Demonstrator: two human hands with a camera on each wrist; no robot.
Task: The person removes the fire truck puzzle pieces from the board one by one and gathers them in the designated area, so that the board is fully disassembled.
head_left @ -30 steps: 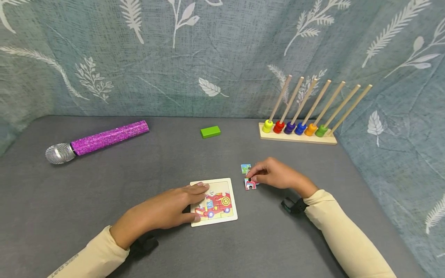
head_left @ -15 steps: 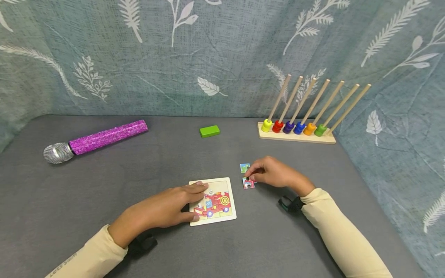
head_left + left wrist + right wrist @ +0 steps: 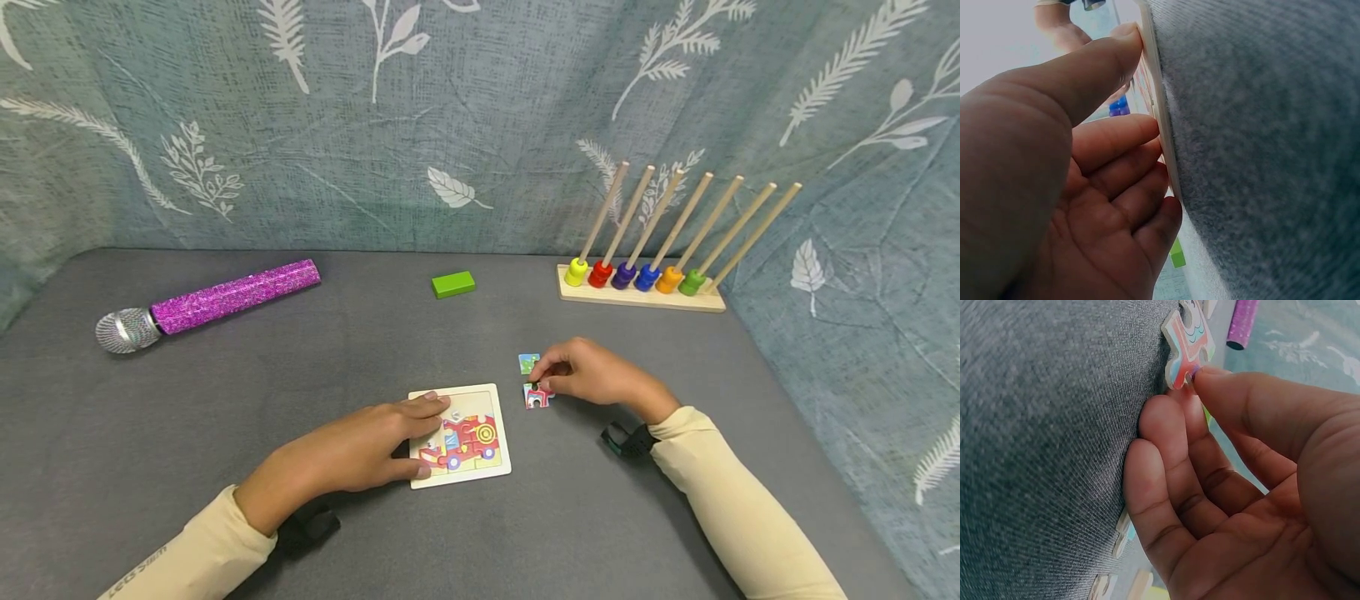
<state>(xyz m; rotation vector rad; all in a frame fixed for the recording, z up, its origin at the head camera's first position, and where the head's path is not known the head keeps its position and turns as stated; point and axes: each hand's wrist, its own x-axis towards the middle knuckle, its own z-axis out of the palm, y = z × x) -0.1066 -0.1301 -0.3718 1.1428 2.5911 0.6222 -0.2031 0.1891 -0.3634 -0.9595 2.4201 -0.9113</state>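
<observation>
In the head view a square wooden puzzle board with a red vehicle picture lies flat on the table. My left hand rests on its left side, the fingers over its upper left and the thumb on the near left corner. The left wrist view shows those fingertips touching the board's edge. Right of the board, my right hand pinches a red and white puzzle piece between thumb and index finger, just at the table. A blue and green puzzle piece lies behind it, partly covered by the fingers.
A purple glitter microphone lies at the far left. A green block sits near the back curtain. A wooden peg stand with coloured beads is at the back right. More puzzle pieces lie beyond the right fingers.
Both hands and the board stay in nearly the same place. Only a slight shift of the camera shows.
</observation>
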